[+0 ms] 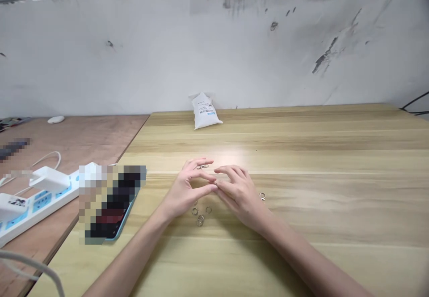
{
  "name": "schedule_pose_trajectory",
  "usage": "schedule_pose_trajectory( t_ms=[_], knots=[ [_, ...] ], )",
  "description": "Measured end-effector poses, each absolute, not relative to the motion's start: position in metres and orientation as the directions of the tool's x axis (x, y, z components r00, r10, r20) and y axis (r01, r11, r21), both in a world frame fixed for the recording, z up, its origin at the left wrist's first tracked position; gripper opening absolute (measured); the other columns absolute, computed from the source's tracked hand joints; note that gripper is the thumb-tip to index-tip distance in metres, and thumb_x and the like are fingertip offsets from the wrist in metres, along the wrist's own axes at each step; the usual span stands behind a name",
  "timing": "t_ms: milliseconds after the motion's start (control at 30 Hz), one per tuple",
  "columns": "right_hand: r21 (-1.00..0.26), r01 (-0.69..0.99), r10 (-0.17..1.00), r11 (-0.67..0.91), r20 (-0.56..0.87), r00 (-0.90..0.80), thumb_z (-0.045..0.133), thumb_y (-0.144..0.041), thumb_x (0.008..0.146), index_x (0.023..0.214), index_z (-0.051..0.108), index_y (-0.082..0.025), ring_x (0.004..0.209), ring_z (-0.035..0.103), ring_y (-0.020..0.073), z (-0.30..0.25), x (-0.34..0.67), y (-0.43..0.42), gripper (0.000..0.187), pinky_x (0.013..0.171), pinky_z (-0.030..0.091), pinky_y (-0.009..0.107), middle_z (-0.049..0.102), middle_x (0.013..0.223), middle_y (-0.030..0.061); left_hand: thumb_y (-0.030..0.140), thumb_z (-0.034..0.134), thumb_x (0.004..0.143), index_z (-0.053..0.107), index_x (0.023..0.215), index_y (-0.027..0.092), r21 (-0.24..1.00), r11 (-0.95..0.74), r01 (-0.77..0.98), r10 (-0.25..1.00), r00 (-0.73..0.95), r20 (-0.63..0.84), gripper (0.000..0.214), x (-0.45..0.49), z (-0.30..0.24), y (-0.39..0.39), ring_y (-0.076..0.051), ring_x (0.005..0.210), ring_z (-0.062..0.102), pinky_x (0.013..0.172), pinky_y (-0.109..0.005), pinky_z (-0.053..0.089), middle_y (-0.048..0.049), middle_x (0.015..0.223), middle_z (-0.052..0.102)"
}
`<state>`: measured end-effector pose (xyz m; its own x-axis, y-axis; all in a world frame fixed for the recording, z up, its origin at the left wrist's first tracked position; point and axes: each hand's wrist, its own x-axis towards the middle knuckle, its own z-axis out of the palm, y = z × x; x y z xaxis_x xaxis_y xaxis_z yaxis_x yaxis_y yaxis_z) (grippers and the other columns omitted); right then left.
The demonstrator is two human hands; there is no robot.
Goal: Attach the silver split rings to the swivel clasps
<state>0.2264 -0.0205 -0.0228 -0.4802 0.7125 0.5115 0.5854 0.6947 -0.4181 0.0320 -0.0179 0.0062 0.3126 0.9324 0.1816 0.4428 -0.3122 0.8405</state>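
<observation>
While the left hand (186, 190) and right hand (238, 193) pinched together near the middle of the table (308, 145), I couldn't tell what they held. Little rings (200, 214) lay just beside them; they looked light, hard and slippery, best pinched by the rim.

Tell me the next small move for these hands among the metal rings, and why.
Probably draw the left hand back to pinch one of the loose rings lying just under it. Both hands' fingertips meet above the table, and whether they pinch anything is too small to tell; the right hand lies farther from that cluster, with a single ring beside it.
</observation>
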Motion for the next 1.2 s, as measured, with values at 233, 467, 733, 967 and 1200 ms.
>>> schedule_pose_trajectory(
  t_ms=[233,467,733,967,1200],
  knots=[
    [-0.506,0.544,0.743,0.67,0.459,-0.488,0.05,-0.03,0.098,0.088,0.073,-0.025,0.115,0.052,0.0244,-0.012,0.235,-0.018,0.025,0.102,0.038,0.047,0.063,0.118,0.0078,0.03,0.067,0.087,0.073,0.079,0.023,0.551,-0.563,0.616,0.827,0.411,0.384,0.012,0.021,0.008,-0.013,-0.028,0.138,0.037,0.111,-0.053,0.034,-0.0054,0.139,0.057],
    [-0.785,0.399,0.841,0.474,0.269,-0.469,0.048,-0.028,0.099,0.084,0.071,-0.025,0.116,0.053,0.0214,-0.006,0.233,-0.022,0.028,0.103,0.041,0.044,0.06,0.114,0.0061,0.018,0.056,0.092,0.069,0.087,0.024,0.042,-0.684,0.728,0.627,0.558,0.543,0.015,0.034,0.004,-0.019,-0.026,0.14,0.039,0.119,-0.05,0.019,-0.0039,0.145,0.051],
    [-0.529,0.63,0.821,0.569,0.319,-0.473,0.051,-0.036,0.097,0.082,0.071,-0.025,0.111,0.054,0.0248,-0.015,0.247,0.004,0.028,0.099,0.04,0.049,0.062,0.108,0.0076,0.034,0.058,0.09,0.066,0.104,0.022,0.425,-0.472,0.772,0.873,0.475,0.107,0.02,-0.019,0.017,-0.004,-0.025,0.108,0.06,0.094,-0.041,0.046,-0.0078,0.115,0.066],
    [-0.414,0.761,0.858,0.5,0.358,-0.368,0.045,-0.039,0.099,0.107,0.07,-0.027,0.095,0.059,0.0255,-0.012,0.253,0.014,0.029,0.089,0.043,0.048,0.065,0.098,0.0085,0.043,0.066,0.081,0.07,0.088,0.021,0.593,-0.251,0.765,0.853,0.464,-0.238,0.024,-0.025,0.03,-0.013,-0.019,0.081,0.061,0.072,-0.029,0.046,-0.0037,0.089,0.068],
    [-0.343,0.655,0.732,0.674,0.187,-0.655,0.055,-0.031,0.095,0.088,0.07,-0.027,0.077,0.058,0.0193,0.005,0.294,-0.034,0.017,0.088,0.044,0.045,0.064,0.079,0.0023,0.037,0.06,0.084,0.071,0.079,0.022,0.538,-0.287,0.792,0.832,0.485,-0.27,0.019,-0.021,0.03,-0.013,-0.018,0.076,0.057,0.066,-0.027,0.039,-0.0012,0.079,0.062]
  ],
)
